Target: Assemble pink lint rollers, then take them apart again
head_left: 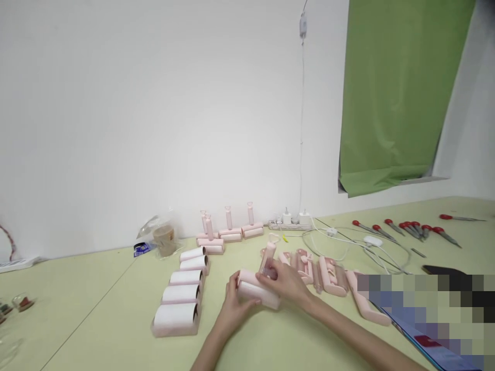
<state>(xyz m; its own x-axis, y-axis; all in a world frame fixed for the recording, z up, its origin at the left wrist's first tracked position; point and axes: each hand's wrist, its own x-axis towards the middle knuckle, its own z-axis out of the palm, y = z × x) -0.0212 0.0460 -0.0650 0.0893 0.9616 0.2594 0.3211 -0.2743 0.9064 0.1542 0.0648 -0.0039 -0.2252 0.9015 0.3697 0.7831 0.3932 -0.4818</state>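
A pink lint roller (258, 291) with a white roll is held just above or on the table, its handle (268, 253) pointing up and topped by a loop. My left hand (233, 304) is wrapped round the left end of the roller body. With fingers closed, my right hand (284, 281) grips the lower part of the handle where it meets the body. To the left, several white rolls (177, 315) in clear and pink covers lie in a column. To the right lie several pink lint roller parts (331, 278), partly behind my right hand.
Several lint rollers (231, 235) stand upright by the wall. Left of them is a tape roll (164, 239) in plastic. A power strip (290, 225) with white cables (348, 242) lies behind my right hand. Red-handled tools (413, 229) lie at the right.
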